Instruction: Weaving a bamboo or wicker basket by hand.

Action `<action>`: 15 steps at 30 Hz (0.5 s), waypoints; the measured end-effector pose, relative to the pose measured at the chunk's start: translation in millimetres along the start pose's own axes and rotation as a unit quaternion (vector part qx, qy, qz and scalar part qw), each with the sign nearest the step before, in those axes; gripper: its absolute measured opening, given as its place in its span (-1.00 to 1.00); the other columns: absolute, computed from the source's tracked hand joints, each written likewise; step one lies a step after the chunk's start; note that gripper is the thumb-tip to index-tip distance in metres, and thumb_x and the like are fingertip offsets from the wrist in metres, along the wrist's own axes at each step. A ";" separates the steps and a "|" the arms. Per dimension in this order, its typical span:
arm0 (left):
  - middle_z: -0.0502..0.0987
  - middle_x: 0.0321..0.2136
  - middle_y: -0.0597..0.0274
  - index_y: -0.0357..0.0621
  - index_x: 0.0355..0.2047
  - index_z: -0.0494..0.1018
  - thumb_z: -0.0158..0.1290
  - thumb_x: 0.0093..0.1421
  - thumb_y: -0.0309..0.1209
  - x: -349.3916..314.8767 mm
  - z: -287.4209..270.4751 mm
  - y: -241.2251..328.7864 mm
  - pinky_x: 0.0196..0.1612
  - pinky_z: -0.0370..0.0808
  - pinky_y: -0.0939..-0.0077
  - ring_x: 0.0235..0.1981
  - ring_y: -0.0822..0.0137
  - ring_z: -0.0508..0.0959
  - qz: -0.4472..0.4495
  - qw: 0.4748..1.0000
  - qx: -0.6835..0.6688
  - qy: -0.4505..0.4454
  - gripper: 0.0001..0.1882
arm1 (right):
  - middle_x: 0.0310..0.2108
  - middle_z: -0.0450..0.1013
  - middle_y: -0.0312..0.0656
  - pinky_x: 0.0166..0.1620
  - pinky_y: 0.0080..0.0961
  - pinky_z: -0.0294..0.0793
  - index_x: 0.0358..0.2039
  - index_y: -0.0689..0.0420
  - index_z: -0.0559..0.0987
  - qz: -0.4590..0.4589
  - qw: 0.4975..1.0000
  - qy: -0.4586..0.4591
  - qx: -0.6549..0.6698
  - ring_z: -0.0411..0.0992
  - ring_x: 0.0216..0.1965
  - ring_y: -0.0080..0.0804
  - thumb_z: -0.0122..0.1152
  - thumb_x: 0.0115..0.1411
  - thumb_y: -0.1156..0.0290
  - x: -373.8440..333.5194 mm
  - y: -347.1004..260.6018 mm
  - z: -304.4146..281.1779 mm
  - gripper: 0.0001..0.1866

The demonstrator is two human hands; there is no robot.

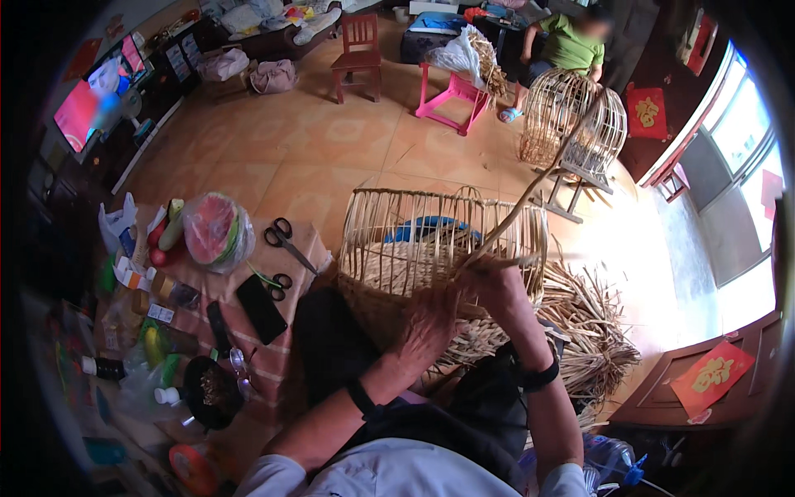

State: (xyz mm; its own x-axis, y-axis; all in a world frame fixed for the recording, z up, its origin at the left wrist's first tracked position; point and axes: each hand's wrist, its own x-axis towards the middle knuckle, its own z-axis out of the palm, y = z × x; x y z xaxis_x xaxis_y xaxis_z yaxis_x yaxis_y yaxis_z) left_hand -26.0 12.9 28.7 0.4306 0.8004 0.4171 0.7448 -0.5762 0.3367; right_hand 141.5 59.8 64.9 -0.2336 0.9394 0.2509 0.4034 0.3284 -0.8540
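A half-woven basket (387,273) lies across my lap, its tan weave dense low down and its bare ribs standing open above. My right hand (495,286) is closed around a long dried straw strand (538,180), which rises from the basket wall toward the upper right. Just beside it, my left hand (431,321) presses on the woven edge with its fingers bent; its fingertips are partly hidden. Through the ribs a blue round thing (432,227) shows inside the basket.
A pile of dried straw (590,331) lies to the right of my legs. At left, a cloth-covered table holds black scissors (290,245), a phone (262,309), wrapped watermelon (217,228) and bottles. Farther off, a person (571,45) sits behind another ribbed basket (571,124) near a pink stool (451,99).
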 end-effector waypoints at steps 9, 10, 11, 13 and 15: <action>0.51 -0.31 -0.12 -0.26 -0.22 0.46 0.27 0.04 -0.31 -14.5 7.5 -0.9 -0.09 0.39 0.02 -0.21 -0.18 0.48 -0.012 0.999 -0.052 -0.009 -0.63 | -0.69 0.40 0.01 -0.50 -0.13 0.41 -0.56 0.14 0.50 -0.046 0.942 -0.028 -0.330 0.49 -0.56 0.03 0.16 0.11 0.41 -18.3 -7.4 18.9 -0.86; 0.53 -0.33 -0.08 -0.23 -0.27 0.48 0.23 0.07 -0.35 -14.9 11.4 0.9 -0.07 0.40 0.05 -0.19 -0.14 0.50 -0.022 0.998 -0.054 0.018 -0.73 | -0.63 0.43 0.01 -0.50 -0.12 0.39 -0.53 0.14 0.48 -0.043 0.950 -0.039 -0.306 0.49 -0.55 0.02 0.11 0.15 0.40 -20.2 -10.5 19.9 -0.85; 0.53 -0.33 -0.08 -0.23 -0.27 0.48 0.23 0.07 -0.35 -12.9 13.1 -2.4 -0.07 0.40 0.05 -0.19 -0.14 0.50 -0.020 0.998 -0.051 0.019 -0.73 | -0.63 0.43 0.01 -0.50 -0.12 0.39 -0.53 0.14 0.48 -0.045 0.950 -0.037 -0.306 0.49 -0.55 0.02 0.11 0.15 0.40 -20.2 -8.8 24.7 -0.85; 0.54 -0.39 -0.03 -0.20 -0.34 0.50 0.18 0.09 -0.41 -7.5 17.2 -8.7 -0.08 0.42 0.10 -0.21 -0.05 0.54 0.009 0.988 -0.151 0.013 -0.84 | -0.59 0.44 -0.03 -0.49 -0.14 0.42 -0.39 0.10 0.55 -0.075 0.933 0.024 -0.350 0.50 -0.53 -0.01 0.16 0.14 0.38 -19.0 -1.2 34.2 -0.91; 0.54 -0.42 -0.01 -0.19 -0.36 0.50 0.14 0.10 -0.43 -4.8 17.7 -7.9 -0.10 0.43 0.14 -0.23 0.00 0.56 0.039 0.996 -0.081 -0.003 -0.88 | -0.48 0.50 -0.03 -0.45 -0.14 0.44 -0.33 0.10 0.55 -0.039 0.927 0.008 -0.373 0.52 -0.48 -0.02 0.17 0.15 0.37 -20.8 -1.4 34.2 -0.89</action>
State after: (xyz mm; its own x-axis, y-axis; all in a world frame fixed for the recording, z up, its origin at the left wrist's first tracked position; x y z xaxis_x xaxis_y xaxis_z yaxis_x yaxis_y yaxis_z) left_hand -24.9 16.5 9.1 0.4882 0.7524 0.4422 0.6171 -0.6559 0.4347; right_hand 115.5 36.4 45.3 -0.2771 0.9090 0.3114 0.8865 0.3669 -0.2819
